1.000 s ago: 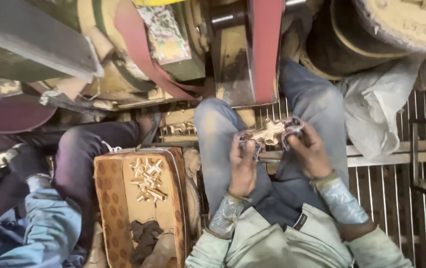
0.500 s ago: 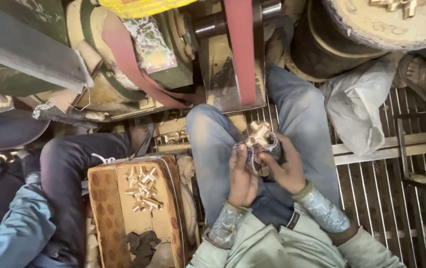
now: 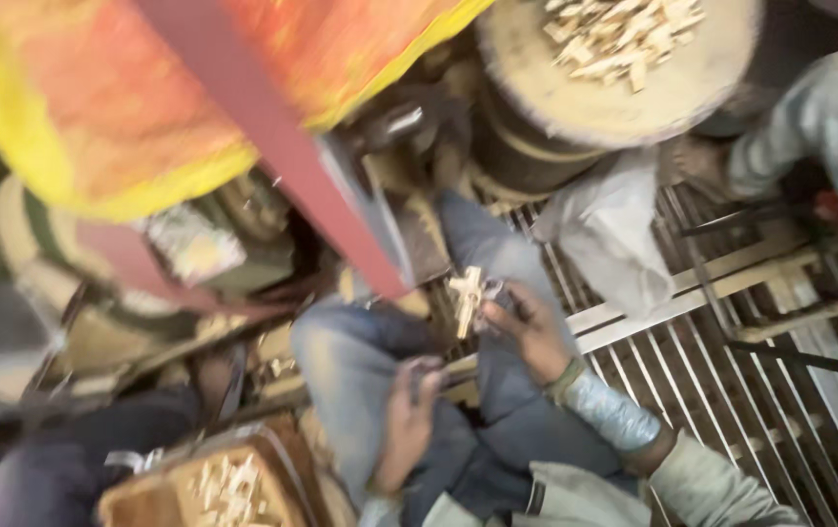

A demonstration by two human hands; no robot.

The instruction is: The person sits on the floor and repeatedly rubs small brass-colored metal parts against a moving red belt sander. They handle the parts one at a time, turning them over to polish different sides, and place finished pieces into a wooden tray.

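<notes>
My right hand (image 3: pixel 526 327) grips a small brass fitting (image 3: pixel 468 296) above my right knee, just near the red belt (image 3: pixel 282 156). My left hand (image 3: pixel 407 420) rests curled on my left thigh; whether it holds anything, I cannot tell.

Colours at the bench: warm orange and yellow above, blue denim and grey metal below.

Blurred cover (image 3: pixel 145 98) orange with yellow edge; belt (image 3: pixel 272 156) dull red. Brass-yellow cross-shaped piece (image 3: pixel 468 298) in right hand (image 3: pixel 531 332). Jeans (image 3: pixel 360 371) faded blue. Sleeve cuff (image 3: pixel 609 410) pale blue-grey, speckled. Floor grating (image 3: pixel 731 390) grey, striped with dark gaps. Tray (image 3: pixel 224 488) tan, with pale yellow bits.
</notes>
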